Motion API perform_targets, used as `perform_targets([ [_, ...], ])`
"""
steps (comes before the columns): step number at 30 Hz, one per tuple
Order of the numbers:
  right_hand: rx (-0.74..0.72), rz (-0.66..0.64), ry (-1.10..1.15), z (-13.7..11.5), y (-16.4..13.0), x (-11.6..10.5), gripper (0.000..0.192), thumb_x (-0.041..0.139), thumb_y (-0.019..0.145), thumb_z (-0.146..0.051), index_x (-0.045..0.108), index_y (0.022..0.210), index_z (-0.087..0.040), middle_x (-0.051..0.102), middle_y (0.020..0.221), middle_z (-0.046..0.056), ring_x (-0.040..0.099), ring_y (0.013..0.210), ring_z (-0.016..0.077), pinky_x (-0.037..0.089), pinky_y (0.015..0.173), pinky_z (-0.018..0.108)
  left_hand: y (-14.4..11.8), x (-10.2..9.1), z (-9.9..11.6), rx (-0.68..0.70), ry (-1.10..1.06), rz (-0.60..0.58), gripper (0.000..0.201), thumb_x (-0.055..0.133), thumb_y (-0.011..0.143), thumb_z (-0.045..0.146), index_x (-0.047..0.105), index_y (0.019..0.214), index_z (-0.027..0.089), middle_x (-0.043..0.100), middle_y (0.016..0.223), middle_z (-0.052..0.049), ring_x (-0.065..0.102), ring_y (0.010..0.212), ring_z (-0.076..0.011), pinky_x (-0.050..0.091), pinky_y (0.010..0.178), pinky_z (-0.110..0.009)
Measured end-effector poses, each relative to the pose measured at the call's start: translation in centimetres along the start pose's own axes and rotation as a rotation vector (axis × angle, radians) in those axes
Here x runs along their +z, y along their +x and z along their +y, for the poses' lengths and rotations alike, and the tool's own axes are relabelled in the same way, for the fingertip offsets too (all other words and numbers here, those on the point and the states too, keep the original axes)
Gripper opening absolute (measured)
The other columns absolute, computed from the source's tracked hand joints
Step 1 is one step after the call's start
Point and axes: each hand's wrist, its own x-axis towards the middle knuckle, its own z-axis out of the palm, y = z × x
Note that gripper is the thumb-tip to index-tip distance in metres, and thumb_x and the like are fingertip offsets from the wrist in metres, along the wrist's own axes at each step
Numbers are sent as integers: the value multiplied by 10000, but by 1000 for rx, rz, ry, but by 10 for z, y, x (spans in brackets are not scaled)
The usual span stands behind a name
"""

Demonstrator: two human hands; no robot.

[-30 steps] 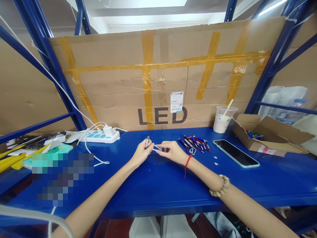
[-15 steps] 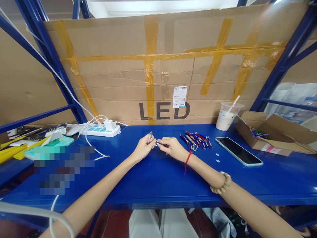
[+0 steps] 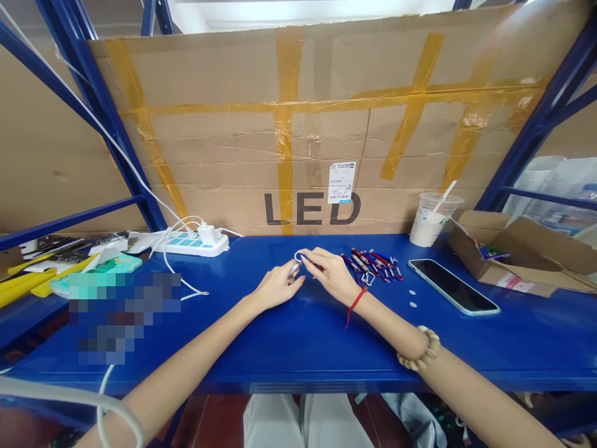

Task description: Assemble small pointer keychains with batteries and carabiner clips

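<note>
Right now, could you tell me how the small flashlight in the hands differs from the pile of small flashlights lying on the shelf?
The held flashlight looks silvery; the pile of flashlights is red and blue. The held flashlight is pinched between the left hand and right hand, while the pile lies loose on the blue shelf, right of the right hand. The held one is single; the pile holds several. Both carry metal clips.

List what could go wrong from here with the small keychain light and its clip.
1. The left hand and right hand pinch the small keychain light and its metal clip by the fingertips only; either part might slip onto the blue table.
2. The pile of red and blue keychain lights lies just beside the right wrist; a sideways move may scatter it.
3. The phone and lidded cup sit close by and could get knocked.
</note>
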Motion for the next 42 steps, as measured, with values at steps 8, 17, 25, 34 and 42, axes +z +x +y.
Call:
perform_targets([
  [8, 0, -50, 30, 0, 0, -1, 392, 351, 914, -400, 592, 1155, -209, 573, 857, 65, 570, 738, 152, 490, 694, 259, 2, 6, -2, -27, -42, 22, 130, 470, 775, 288, 417, 696, 200, 412, 548, 68, 360, 490, -76, 265, 535, -203],
  [17, -83, -72, -65, 2, -3, 3, 336, 374, 917, -332, 626, 1079, -179, 575, 756, 49, 562, 682, 152, 473, 673, 283, 6, 0, 2, -106, -144, 121, 194, 474, 763, 250, 325, 655, 188, 360, 600, 68, 339, 563, -68, 275, 562, -202],
  [25, 35, -19, -53, 19, 0, 0, 330, 406, 896, -355, 655, 1019, -176, 586, 767, 50, 560, 634, 141, 497, 609, 270, 11, -2, -15, -177, -129, 74, 152, 475, 742, 157, 341, 676, 184, 365, 587, 77, 343, 550, -62, 291, 582, -211],
  [34, 194, -129, 179, 21, -2, 9, 367, 434, 869, -400, 629, 1083, -174, 530, 776, 37, 541, 534, 104, 491, 438, 220, 12, 4, -7, -122, -588, 49, 346, 539, 745, 457, 308, 748, 200, 539, 722, 37, 466, 517, -47, 317, 485, -185],
  [42, 29, -246, -43, 19, -2, 5, 361, 355, 919, -357, 584, 1143, -192, 581, 793, 51, 576, 653, 138, 494, 630, 258, 9, 4, -7, -76, -484, 63, 344, 545, 760, 459, 329, 741, 192, 510, 630, 53, 472, 494, -45, 353, 487, -176],
])
